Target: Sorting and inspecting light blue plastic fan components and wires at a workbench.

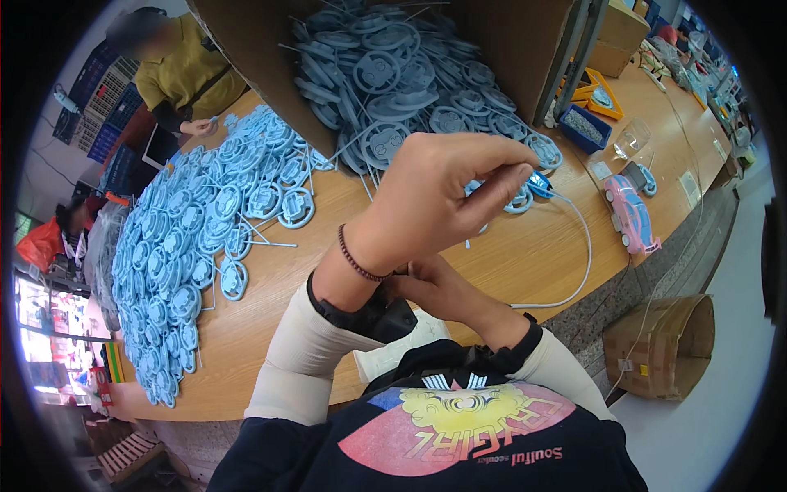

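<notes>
My left hand [447, 189], with a beaded bracelet [357, 258] round its wrist, is raised over the table in front of a cardboard box [262, 66]. Its fingers are curled in, the thumb close to the fingertips, and I see nothing between them. Under that wrist, my right hand [430, 287] is closed at the black wristband [361, 316] on my left forearm; its fingertips are partly hidden. Light blue plastic rings with thin stems [234, 279] lie heaped to the left. More rings [385, 70] fill the box. Just past my left fingertips is a small blue device [539, 184] with a white cable [587, 258].
A pink toy car [628, 215] stands at the right, near a dark blue bin of small parts [584, 127] and yellow trays [605, 97]. An open carton [656, 353] sits on the floor. Across the table, a person in yellow [193, 70] handles a blue piece.
</notes>
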Action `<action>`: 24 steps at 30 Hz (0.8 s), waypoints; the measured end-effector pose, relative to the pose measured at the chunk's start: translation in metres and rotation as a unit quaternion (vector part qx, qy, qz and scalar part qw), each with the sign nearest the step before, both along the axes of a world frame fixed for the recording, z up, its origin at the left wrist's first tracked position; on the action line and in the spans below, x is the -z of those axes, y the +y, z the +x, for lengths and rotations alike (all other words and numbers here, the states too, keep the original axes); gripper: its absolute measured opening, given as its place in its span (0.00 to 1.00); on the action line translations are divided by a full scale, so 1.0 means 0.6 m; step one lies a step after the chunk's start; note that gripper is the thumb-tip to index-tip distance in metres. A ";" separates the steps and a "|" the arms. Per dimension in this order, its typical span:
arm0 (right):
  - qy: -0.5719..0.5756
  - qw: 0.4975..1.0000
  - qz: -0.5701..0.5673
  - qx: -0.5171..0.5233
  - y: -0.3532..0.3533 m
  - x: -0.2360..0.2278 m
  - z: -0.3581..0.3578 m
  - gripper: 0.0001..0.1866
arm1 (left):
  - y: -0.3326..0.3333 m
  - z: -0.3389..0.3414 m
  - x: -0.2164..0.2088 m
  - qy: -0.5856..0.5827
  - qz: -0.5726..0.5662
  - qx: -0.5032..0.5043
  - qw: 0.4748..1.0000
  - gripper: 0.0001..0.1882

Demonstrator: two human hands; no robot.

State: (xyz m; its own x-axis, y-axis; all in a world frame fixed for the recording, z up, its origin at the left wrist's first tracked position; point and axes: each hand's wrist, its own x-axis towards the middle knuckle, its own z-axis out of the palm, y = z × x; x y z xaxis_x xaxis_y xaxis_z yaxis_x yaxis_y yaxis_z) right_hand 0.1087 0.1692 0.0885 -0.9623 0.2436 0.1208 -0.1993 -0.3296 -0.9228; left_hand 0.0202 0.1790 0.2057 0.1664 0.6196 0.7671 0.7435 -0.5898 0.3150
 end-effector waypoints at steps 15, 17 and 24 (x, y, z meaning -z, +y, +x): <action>-0.096 0.995 -0.012 -0.006 0.018 -0.006 0.002 0.21 | 0.038 0.013 0.078 -0.041 -0.137 0.001 0.990 0.05; -0.127 0.991 0.027 0.032 0.020 -0.007 0.008 0.18 | 0.037 0.019 0.075 0.066 -0.150 -0.008 0.986 0.06; -0.074 0.919 0.312 0.230 -0.015 -0.034 0.015 0.13 | 0.076 -0.077 0.188 0.171 -0.238 -0.172 0.940 0.08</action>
State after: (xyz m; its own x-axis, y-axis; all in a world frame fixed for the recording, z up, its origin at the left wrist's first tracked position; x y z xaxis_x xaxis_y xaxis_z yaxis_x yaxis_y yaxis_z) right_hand 0.1175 0.1602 0.1091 -0.7917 0.5566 0.2517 -0.0424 0.3611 -0.9316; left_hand -0.0259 0.2248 0.0927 0.0804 0.9418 0.3264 0.9705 -0.1486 0.1898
